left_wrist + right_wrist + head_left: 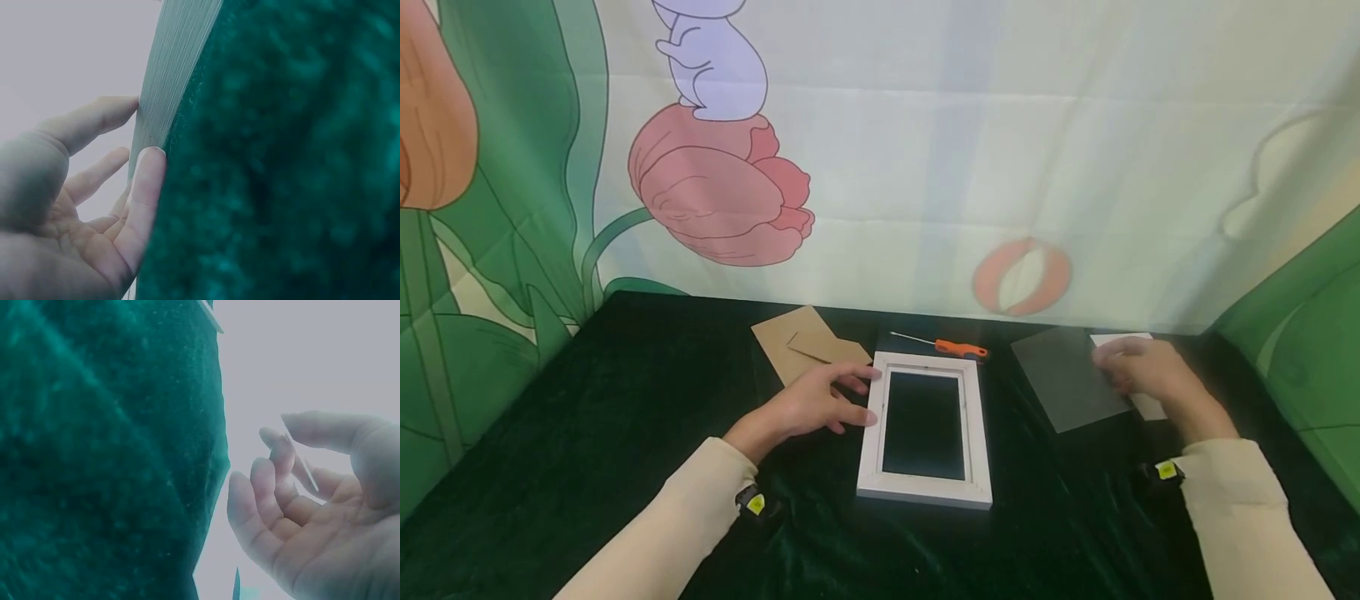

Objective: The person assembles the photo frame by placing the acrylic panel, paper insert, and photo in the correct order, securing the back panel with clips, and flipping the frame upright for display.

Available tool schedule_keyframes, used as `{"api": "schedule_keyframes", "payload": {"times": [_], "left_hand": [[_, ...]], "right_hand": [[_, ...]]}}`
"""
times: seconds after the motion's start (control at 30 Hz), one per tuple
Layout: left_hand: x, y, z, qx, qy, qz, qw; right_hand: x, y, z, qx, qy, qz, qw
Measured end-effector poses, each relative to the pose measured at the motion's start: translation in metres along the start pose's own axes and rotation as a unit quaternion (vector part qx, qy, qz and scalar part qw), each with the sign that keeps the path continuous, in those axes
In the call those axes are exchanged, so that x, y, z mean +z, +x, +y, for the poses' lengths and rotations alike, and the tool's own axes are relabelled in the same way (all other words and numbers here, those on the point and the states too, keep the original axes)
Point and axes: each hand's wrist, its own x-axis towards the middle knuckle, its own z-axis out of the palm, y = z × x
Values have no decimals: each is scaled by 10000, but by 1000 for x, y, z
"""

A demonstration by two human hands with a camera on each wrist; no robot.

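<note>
A white picture frame (873,425) lies with a dark opening in the middle of the table. From its left side my left hand (808,402) touches the edge with extended fingertips; the left wrist view shows those fingers (147,181) against the grooved side of the frame. On the right, my right hand (1142,367) pinches a white card (1148,407) between thumb and fingers, covering its middle. The right wrist view shows a thin edge (303,456) between thumb and fingers. Beside that hand lies a dark grey sheet (1060,383), its right edge close under the fingers.
Brown backing board (782,333) with a folded flap piece (827,346) lies behind my left hand. A screwdriver with an orange handle (958,347) lies just beyond the frame. Dark green velvet cloth (625,417) covers the table, and a printed curtain (880,167) hangs behind.
</note>
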Motion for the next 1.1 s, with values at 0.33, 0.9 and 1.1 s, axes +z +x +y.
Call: {"api": "schedule_keyframes", "payload": {"times": [0.33,0.9,1.1], "left_hand": [[-1,0,2,25,-33,-32,10000],[-1,-1,0,26,-62,-1,10000],[-1,-1,1,-17,-59,23,10000]], "right_hand": [[-5,-7,-4,-173,681,-83,9975],[-8,-21,-43,-686,1352,63,9884],[-5,-27,-53,-849,1289,99,9880]]}}
